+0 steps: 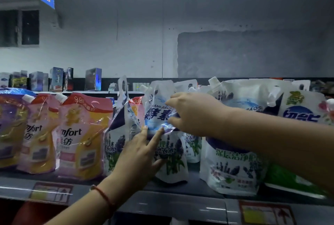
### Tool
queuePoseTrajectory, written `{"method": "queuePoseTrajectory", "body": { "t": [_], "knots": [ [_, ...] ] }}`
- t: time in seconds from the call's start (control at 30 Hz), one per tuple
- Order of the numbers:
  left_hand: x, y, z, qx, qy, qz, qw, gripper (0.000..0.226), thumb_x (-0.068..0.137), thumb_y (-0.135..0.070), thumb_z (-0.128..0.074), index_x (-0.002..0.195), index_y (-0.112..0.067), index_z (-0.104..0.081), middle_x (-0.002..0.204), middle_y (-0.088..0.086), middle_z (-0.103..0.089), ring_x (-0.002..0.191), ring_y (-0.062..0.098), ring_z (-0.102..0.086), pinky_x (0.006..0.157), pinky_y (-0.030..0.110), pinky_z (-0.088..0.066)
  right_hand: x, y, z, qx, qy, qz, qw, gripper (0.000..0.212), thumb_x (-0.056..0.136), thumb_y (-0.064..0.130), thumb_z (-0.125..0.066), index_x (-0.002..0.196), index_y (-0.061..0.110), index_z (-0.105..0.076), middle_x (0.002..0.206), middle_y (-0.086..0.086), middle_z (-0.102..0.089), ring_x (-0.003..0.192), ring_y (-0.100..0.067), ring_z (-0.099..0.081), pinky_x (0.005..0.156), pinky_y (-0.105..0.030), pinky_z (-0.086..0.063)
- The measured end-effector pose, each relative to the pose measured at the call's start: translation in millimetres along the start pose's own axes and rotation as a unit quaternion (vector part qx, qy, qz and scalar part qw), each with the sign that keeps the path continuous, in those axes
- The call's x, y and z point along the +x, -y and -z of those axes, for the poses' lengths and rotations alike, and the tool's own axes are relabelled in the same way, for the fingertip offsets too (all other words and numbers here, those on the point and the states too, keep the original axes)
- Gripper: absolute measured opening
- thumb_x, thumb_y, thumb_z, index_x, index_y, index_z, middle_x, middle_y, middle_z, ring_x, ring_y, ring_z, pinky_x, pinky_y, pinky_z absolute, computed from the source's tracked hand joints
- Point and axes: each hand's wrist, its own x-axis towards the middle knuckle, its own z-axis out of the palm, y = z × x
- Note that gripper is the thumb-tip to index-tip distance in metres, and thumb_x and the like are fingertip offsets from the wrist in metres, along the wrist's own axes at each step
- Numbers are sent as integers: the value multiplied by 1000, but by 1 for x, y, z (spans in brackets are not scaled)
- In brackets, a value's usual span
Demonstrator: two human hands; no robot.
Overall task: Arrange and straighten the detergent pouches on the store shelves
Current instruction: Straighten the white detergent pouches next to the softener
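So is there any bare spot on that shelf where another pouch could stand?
Hardly. One dark strip of shelf shows between the lavender pouch under the left hand and the big white pouch to its right. The pink pouches on the left stand tightly packed, and the right end looks crowded too.

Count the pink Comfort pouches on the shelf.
3 in plain view: one beside the purple pouch at far left, one to its right, and one peeking out behind the white pouches. More may be hidden behind.
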Motion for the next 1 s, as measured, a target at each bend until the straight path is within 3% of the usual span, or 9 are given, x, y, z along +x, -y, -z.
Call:
{"method": "queuePoseTrajectory", "body": {
  "t": [0.1, 0.2, 0.37, 0.5, 0.6, 0.73, 0.8, 0.9, 1.0],
  "knots": [
    [2, 2, -12, -28, 1, -1, 1000, 94, 93, -62, -49, 140, -49, 31, 165, 16, -4, 145, 27, -25, 116, 37, -26, 1, -12, 2, -32, 4, -12, 999, 34, 93, 35, -47, 122, 20, -58, 116, 3, -57, 108, -20, -56, 84, -36, -51],
    [3, 0, -23, -70, -12, -4, 998, 99, 92, -59, -53, 131, -58, 38, 165, 10, 6, 150, 28, -6, 121, 40, -17, 2, -25, 6, -61, 25, -30, 997, 40, 93, 40, -49, 127, 21, -56, 126, 1, -53, 115, -21, -53, 94, -40, -49],
    [3, -17, -31, -159, -23, -4, 987, 98, 96, -41, -57, 137, -65, 29, 160, 3, 21, 151, 32, 17, 123, 49, -15, 6, -36, 13, -118, 81, -57, 988, 50, 91, 46, -51, 138, 28, -48, 136, 2, -47, 123, -20, -48, 100, -46, -43],
    [-1, -40, -33, -165, -59, 12, 985, 96, 97, -37, -52, 144, -55, 29, 159, 9, 19, 151, 35, 8, 122, 46, -18, 18, -35, 16, -153, 72, -49, 984, 54, 91, 48, -50, 138, 24, -44, 132, -5, -47, 117, -26, -50, 97, -47, -46],
    [-2, -63, -27, -157, -37, 32, 986, 95, 97, -39, -50, 146, -47, 32, 158, 17, 22, 149, 40, 9, 120, 51, -12, 40, -34, 22, -160, 62, -49, 984, 62, 92, 48, -51, 145, 20, -37, 140, -6, -46, 122, -27, -49, 101, -45, -44],
    [-6, -79, -25, -130, -63, 39, 989, 101, 79, -45, -69, 156, -41, -4, 154, 34, -24, 136, 54, -35, 100, 63, -40, 76, -30, 24, -53, 85, -105, 989, 65, 97, 47, -51, 150, 14, -31, 151, -7, -40, 134, -29, -43, 109, -44, -38],
    [-8, -69, -29, -148, -88, 23, 985, 93, 84, -49, -62, 154, -45, -1, 154, 26, -25, 137, 45, -34, 103, 58, -41, 90, -26, 22, 2, 107, -120, 987, 60, 98, 45, -51, 146, 12, -39, 147, -8, -47, 130, -29, -47, 105, -38, -41],
    [-9, -43, -32, -191, -158, 3, 969, 78, 91, -60, -43, 156, -43, -3, 152, 7, -24, 136, 24, -30, 111, 44, -38, 98, -26, 22, 51, 82, -125, 987, 36, 98, 33, -55, 129, 14, -59, 126, -4, -63, 106, -21, -59, 84, -29, -45],
    [-7, -22, -31, -264, -190, 21, 945, 78, 90, -63, -46, 156, -37, -14, 158, 4, -16, 144, 23, -22, 112, 46, -37, 89, -38, 34, 129, 76, -126, 981, 20, 96, 32, -59, 111, 23, -69, 104, 7, -69, 83, -10, -62, 68, -22, -45]
  ]
}}
